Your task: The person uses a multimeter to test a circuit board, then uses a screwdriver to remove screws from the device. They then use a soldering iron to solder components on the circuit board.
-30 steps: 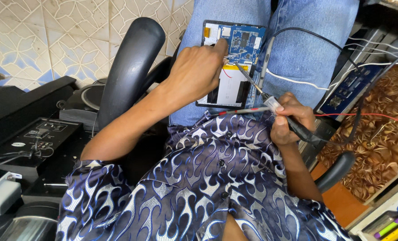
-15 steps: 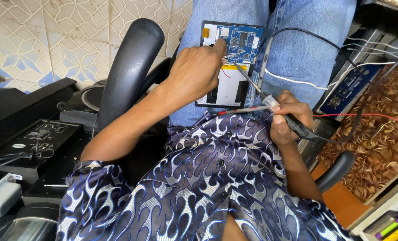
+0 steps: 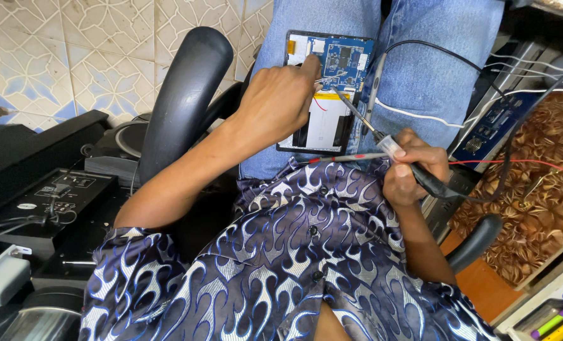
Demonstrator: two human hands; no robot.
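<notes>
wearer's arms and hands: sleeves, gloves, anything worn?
Both hands bare, no gloves: left hand, right hand. No rings, watch or bands visible. Forearms uncovered. Short sleeves of a glossy dark-blue shirt with a white flame pattern and small dark buttons.
</notes>
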